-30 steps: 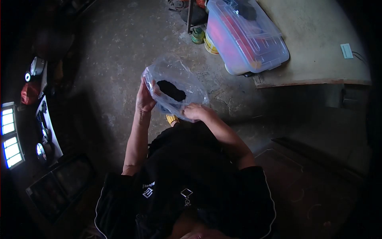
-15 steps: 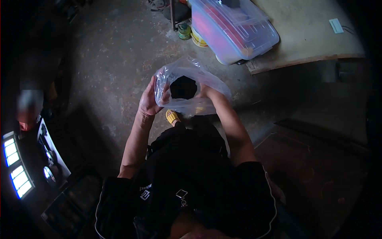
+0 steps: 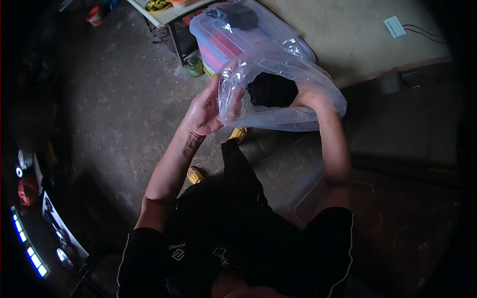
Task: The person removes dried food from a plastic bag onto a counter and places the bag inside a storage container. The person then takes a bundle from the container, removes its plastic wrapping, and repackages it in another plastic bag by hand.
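Observation:
A clear plastic bag hangs spread between my hands, with its mouth facing up. My left hand grips the bag's left side, its thumb outside and its fingers showing blurrily through the plastic. Inside the bag is a black, crumpled bundle that looks like cloth. My right hand reaches into the bag at the right and is closed at the bundle's right edge. Most of its fingers are hidden behind the black bundle.
A translucent lidded storage box stands ahead, a dark item on it. To its right is a pale tabletop with a white wired plate. A small table and a green bottle are further left. Yellow slippers show on the concrete floor.
My hands and the bag have shifted right in view, nearer the storage box. The body has stepped and turned, and both slippers now show apart. The black bundle stays in the bag.

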{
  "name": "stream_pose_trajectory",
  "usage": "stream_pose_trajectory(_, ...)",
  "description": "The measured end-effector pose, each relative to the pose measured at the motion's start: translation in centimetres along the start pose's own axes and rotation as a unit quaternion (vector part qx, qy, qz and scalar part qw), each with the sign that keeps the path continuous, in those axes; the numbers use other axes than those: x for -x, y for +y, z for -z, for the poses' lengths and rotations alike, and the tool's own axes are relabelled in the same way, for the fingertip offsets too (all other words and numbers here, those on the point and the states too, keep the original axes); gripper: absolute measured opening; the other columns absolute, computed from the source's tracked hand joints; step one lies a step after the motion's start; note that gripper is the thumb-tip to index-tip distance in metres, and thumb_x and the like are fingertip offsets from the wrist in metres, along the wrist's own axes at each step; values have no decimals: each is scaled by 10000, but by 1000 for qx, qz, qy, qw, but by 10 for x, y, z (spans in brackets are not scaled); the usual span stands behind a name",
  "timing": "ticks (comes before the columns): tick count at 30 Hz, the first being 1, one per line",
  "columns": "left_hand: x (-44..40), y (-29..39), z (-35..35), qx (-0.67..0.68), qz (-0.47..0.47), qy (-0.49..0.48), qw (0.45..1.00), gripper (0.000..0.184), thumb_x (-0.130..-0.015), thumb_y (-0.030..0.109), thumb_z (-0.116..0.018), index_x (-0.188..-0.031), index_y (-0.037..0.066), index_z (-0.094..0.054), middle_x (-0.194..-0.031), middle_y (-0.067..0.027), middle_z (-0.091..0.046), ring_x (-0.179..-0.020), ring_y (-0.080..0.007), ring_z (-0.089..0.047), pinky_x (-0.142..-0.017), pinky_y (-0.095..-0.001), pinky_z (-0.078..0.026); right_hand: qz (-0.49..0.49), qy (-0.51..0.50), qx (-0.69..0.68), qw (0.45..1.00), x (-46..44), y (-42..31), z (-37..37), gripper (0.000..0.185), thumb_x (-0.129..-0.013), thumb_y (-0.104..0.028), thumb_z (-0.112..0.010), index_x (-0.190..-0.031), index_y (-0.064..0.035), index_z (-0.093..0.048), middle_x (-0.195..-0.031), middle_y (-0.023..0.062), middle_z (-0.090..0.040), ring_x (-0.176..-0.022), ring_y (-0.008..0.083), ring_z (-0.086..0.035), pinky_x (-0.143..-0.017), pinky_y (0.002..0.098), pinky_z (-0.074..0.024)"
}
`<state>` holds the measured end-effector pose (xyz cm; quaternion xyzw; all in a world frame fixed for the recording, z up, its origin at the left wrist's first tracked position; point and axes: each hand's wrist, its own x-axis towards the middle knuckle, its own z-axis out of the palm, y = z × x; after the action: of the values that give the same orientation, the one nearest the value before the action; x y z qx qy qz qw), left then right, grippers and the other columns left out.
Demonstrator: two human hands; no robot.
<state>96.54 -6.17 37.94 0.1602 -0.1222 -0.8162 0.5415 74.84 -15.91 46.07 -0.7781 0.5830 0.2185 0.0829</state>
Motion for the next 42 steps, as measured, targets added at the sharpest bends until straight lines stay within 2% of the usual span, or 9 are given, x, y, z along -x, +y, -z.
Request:
stream_pose_trajectory(8,-147,-17,21,-79,24,31,996,512,-909,498,-430,-1130,41,-496,-864,-58,-587,-700,-137,-550,-609,-255,-449,-6,-112,-81,990,-150,112,-75,903,-581,-256,-806,-1347,-93,-358,-1379,138,-366,-1269,297,-349,-1023,381,-339)
stream_pose_trajectory(12,-186,-22,42,-85,44,-73,993,583,-902,529,-411,-1235,51,-445,-924,-86,-577,-758,-163,-565,-662,-284,-466,168,125,-35,977,-160,135,-96,640,-707,-272,-726,-1252,-67,-461,-1259,155,-492,-1204,320,-423,-1003,386,-344)
stream_pose_trajectory(17,-199,-6,5,-73,17,54,996,841,-827,629,-457,-1345,-22,-333,-1077,-127,-574,-936,-204,-572,-848,-336,-451,339,-120,-235,903,-109,136,2,327,-916,-218,-475,-1187,-41,-510,-1178,160,-559,-1053,276,-566,-885,365,-470)
stream_pose_trajectory(21,-220,14,45,-135,27,76,987,603,-865,516,-499,-1148,-16,-538,-937,-94,-601,-835,-172,-567,-760,-294,-451,546,-93,-303,775,-94,175,69,355,-924,-234,-473,-1196,-8,-501,-1223,170,-531,-1006,262,-600,-802,351,-529)
stream_pose_trajectory(25,-293,16,84,-606,-20,201,769,310,-803,251,-660,-984,10,-591,-706,-63,-554,-725,-167,-571,-620,-287,-445,487,-4,-611,624,-161,245,81,253,-918,-165,-490,-1025,37,-598,-996,177,-643,-907,235,-639,-716,272,-527)
stream_pose_trajectory(27,-332,1,97,-764,-71,151,623,427,-718,276,-721,-1033,41,-553,-861,-122,-549,-827,-245,-565,-685,-334,-453,166,71,-568,803,-215,246,80,284,-923,-188,-463,-977,33,-631,-926,157,-656,-869,204,-630,-730,254,-487)
stream_pose_trajectory(29,-359,-14,92,-867,-131,105,470,596,-678,323,-738,-1147,62,-481,-1026,-130,-494,-958,-287,-508,-770,-388,-431,114,13,-505,855,-280,255,15,279,-902,-188,-486,-1014,26,-626,-858,146,-653,-773,170,-609,-735,288,-470)
stream_pose_trajectory(37,-416,-27,121,-895,-99,64,431,592,-728,44,-568,-1283,62,-362,-989,-159,-494,-872,-308,-579,-643,-400,-512,289,-100,-309,900,-379,175,-133,381,-856,-133,-533,-1215,-11,-502,-964,171,-614,-892,276,-596,-789,346,-461)
stream_pose_trajectory(42,-424,-5,77,-852,-190,94,479,554,-730,15,-522,-1265,57,-383,-901,-147,-508,-762,-319,-591,-599,-401,-520,340,304,-224,861,-439,133,-141,381,-884,-115,-497,-1242,-7,-428,-1111,223,-522,-994,347,-543,-797,369,-458)
